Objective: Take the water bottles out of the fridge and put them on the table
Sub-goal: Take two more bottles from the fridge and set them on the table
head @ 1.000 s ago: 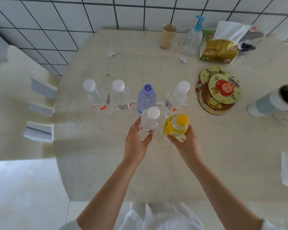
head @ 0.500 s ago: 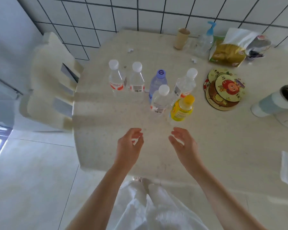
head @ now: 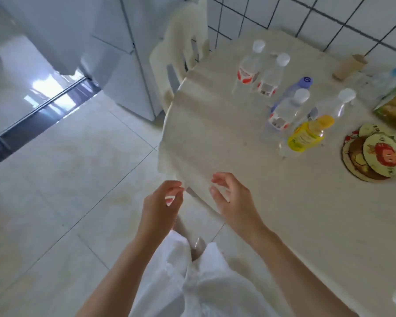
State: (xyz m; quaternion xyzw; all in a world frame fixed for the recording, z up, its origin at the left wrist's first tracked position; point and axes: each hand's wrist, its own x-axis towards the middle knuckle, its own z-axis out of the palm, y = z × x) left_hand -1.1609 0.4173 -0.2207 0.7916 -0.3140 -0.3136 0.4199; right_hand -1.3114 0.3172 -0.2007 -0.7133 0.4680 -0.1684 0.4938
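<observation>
Bottles: 6 stand upright on the table (head: 249, 179), long axes vertical, caps up; in this wide view they appear to lean toward the upper right.
Back row: red-label bottle (head: 249, 67), white-cap bottle (head: 272, 76), purple-cap bottle (head: 293, 90) marked 6, clear bottle (head: 332, 106).
Front pair: small clear bottle (head: 286, 110) and yellow bottle (head: 306, 133), just beside each other, near the table's left edge.
Left hand (head: 160, 209): empty, fingers loosely curled, over the floor beside the table edge.
Right hand (head: 233, 200): empty, fingers loosely curled, over the table's near corner.
Change: 1.0 s ago each hand gripped 1 front bottle; both now hang free, well apart from the bottles, and the view has swung left toward the fridge (head: 124, 53).
Other: chair (head: 183, 49), coasters (head: 373, 154).
</observation>
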